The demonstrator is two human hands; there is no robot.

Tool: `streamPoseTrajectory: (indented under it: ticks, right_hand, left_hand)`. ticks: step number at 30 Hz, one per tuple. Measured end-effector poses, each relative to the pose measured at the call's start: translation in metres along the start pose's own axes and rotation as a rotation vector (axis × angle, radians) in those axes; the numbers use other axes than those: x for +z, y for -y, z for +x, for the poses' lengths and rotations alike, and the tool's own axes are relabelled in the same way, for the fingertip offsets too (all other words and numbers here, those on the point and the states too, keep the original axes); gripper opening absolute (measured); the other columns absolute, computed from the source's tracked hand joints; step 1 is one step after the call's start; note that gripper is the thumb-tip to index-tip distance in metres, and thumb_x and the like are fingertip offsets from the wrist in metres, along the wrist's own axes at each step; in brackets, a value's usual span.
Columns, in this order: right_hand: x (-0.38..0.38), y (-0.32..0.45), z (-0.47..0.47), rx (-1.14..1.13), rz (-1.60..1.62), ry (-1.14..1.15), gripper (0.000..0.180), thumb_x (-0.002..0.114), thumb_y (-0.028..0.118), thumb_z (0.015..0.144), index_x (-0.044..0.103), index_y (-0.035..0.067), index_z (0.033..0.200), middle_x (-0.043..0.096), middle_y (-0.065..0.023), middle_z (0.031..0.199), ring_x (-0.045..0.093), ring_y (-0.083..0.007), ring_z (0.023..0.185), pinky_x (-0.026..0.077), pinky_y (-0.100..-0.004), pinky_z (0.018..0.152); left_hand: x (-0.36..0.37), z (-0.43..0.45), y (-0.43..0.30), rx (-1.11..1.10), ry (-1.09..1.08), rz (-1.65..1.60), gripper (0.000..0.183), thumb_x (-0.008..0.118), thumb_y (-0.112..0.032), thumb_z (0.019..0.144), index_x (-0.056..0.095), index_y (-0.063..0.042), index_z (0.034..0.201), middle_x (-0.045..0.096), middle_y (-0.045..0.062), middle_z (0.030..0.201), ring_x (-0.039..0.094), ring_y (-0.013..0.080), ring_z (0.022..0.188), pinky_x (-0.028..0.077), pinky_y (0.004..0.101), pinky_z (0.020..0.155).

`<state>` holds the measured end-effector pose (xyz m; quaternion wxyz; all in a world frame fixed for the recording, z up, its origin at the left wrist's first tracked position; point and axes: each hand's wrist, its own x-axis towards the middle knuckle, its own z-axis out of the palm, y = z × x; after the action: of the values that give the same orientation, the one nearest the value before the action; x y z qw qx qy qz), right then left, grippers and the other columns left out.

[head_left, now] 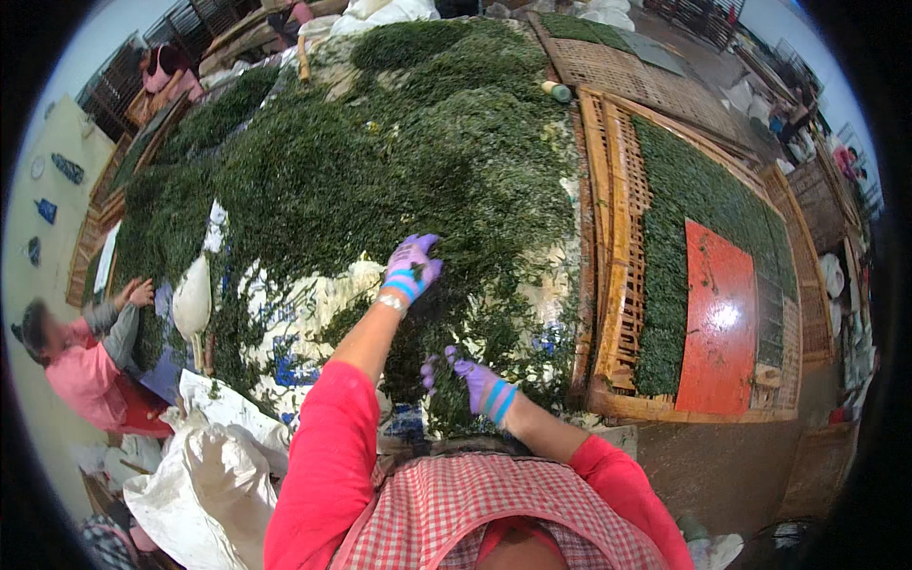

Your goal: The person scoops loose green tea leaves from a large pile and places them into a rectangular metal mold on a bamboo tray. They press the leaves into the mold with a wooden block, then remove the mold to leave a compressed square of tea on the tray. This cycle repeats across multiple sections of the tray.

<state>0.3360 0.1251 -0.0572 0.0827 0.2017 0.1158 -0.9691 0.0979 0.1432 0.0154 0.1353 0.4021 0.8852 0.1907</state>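
Note:
A wide heap of chopped dark green leaves (320,164) covers the large table. My left hand (413,269), in a purple glove with blue bands, reaches over the near side of the heap with its fingers spread; a bit of leaf clings to the back of the glove. Nearer to my body, my right hand (467,381), gloved the same way, has its fingers curled around a loose clump of leaves (452,399). White sheeting with blue print (292,320) shows through under the thinner leaves.
At the right lies a bamboo-framed woven rack (613,271) with a green leaf layer and a red board (716,320). A white scoop-shaped thing (192,296) and a white sack (206,491) are at the left. A co-worker (85,363) is at the table's left edge; other people are farther off.

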Motion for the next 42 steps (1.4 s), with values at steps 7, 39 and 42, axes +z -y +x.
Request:
streamPoseTrajectory:
  ticks: [7,39,42]
  right_hand:
    - [0.038,0.072,0.073,-0.208,0.174,0.169,0.061,0.051,0.060,0.092,0.061,0.008,0.121,0.069,-0.0128,0.110,0.067,-0.0302,0.096,0.054,-0.0464,0.089]
    - [0.089,0.117,0.094,-0.400,-0.290,-0.384,0.025,0.052,0.023,0.099,0.060,0.001,0.106,0.070,-0.0110,0.094,0.066,-0.0308,0.092,0.052,-0.0512,0.086]
    - [0.151,0.155,0.070,-0.443,-1.246,-0.364,0.030,0.066,0.022,0.091,0.058,0.000,0.109,0.069,-0.0117,0.097,0.064,-0.0251,0.086,0.051,-0.0405,0.083]
  left_hand:
    - [-0.076,-0.112,-0.012,0.255,-0.138,-0.056,0.057,0.073,-0.020,0.074,0.058,-0.016,0.129,0.055,0.022,0.132,0.049,0.0381,0.125,0.041,0.0413,0.107]
    - [-0.136,-0.142,0.007,0.197,0.025,0.152,0.067,0.074,-0.025,0.073,0.051,-0.020,0.136,0.045,0.017,0.144,0.044,0.0415,0.130,0.038,0.0448,0.110]
    - [-0.142,-0.181,0.029,0.147,-0.064,0.064,0.048,0.076,-0.038,0.079,0.064,-0.014,0.119,0.056,0.016,0.133,0.048,0.0375,0.127,0.037,0.0432,0.109]
